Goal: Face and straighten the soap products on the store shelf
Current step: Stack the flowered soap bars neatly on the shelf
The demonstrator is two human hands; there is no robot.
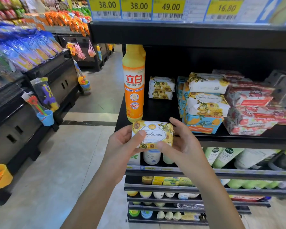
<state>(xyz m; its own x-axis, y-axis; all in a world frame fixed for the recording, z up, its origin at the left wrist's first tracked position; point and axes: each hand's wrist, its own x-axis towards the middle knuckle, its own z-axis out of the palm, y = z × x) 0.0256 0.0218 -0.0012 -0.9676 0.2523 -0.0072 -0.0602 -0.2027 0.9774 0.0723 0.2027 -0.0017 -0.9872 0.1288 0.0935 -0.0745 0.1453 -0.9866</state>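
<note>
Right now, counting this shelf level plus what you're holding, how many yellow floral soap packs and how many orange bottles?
Yellow floral soap packs: 5 (held pack, 2 stacked at the back, 2 on the right-hand stack)
Orange bottles: 1
Total: 6
</note>
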